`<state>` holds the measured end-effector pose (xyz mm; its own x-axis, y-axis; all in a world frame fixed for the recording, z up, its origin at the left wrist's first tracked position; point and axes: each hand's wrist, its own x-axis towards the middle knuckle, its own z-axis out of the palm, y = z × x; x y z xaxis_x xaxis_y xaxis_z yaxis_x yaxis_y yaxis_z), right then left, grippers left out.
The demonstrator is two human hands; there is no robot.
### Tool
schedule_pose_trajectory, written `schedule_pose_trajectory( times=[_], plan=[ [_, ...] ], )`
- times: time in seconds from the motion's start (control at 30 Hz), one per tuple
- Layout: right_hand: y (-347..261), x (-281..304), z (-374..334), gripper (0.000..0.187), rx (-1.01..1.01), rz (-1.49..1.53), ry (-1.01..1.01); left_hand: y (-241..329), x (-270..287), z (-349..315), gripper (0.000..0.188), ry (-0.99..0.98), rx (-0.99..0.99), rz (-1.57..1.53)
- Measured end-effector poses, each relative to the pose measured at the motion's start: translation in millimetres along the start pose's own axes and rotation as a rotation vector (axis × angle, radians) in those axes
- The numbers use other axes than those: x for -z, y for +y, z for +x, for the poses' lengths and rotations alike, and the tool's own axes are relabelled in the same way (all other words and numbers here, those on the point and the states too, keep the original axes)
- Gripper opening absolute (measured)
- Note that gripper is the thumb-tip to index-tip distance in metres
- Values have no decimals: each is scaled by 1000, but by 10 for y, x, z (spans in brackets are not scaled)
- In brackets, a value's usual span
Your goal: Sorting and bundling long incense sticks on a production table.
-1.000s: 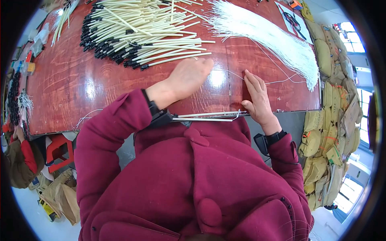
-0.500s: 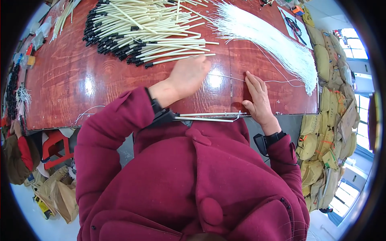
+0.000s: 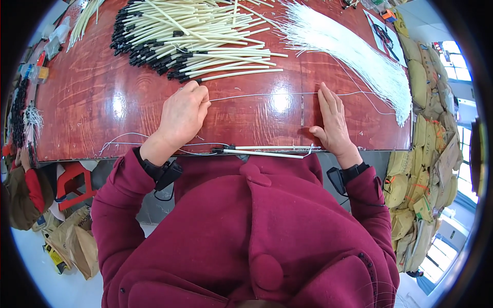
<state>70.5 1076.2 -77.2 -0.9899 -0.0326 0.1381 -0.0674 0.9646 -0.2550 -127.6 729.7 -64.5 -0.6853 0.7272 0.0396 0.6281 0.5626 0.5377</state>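
Note:
My left hand [image 3: 184,114] is closed in a pinch on the end of a thin white string [image 3: 251,96], just over the table on the left. The string runs nearly straight across the wood to my right hand [image 3: 333,120]. That hand rests on the table with fingers stretched out and thumb apart, its fingers lying across the string. Past the fingers, the string trails toward a big bundle of white strings [image 3: 349,43] at the far right. Between my hands, along the near table edge, lie pale rods [image 3: 272,153] with black ends and a string knotted at their right end.
A heap of cream rods with black tips [image 3: 205,38] covers the back of the table [image 3: 77,113]. Scissors [image 3: 386,38] lie on a white sheet at the far right. Stacked sacks [image 3: 423,149] stand to the right. Another person [image 3: 31,192] works at the left edge.
My left hand has moved left and nearer to me, drawing the string out longer across the table. My right hand stays almost in place, still flat.

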Motion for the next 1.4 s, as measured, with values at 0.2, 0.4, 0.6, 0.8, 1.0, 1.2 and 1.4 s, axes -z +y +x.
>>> schedule_pose_trajectory(
  times=[0.2, 0.4, 0.6, 0.8, 1.0, 1.2, 1.4],
  plan=[
    [14, 94, 19, 101, -41, -50, -96, -26, 47, -30, 13, -7, 12, -17],
    [84, 90, -7, 95, -4, -14, -93, -55, 278, 75, 18, -146, 75, 32],
    [36, 87, 20, 93, 1, 23, -61, 290, -21, 660, 20, 50, -329, 104],
    [-29, 65, -4, 88, -1, 5, -53, 478, -553, 1034, 9, 76, -384, 322],
    [1, 21, 11, 87, 8, -3, -22, 522, -451, 856, 8, 79, -425, 408],
    [17, 23, -73, 92, -10, 2, 1, 246, 22, 294, 13, 108, -262, 2],
    [-3, 48, -16, 92, -12, 9, -20, -477, 455, -465, 9, 199, -11, -49]
  ],
)
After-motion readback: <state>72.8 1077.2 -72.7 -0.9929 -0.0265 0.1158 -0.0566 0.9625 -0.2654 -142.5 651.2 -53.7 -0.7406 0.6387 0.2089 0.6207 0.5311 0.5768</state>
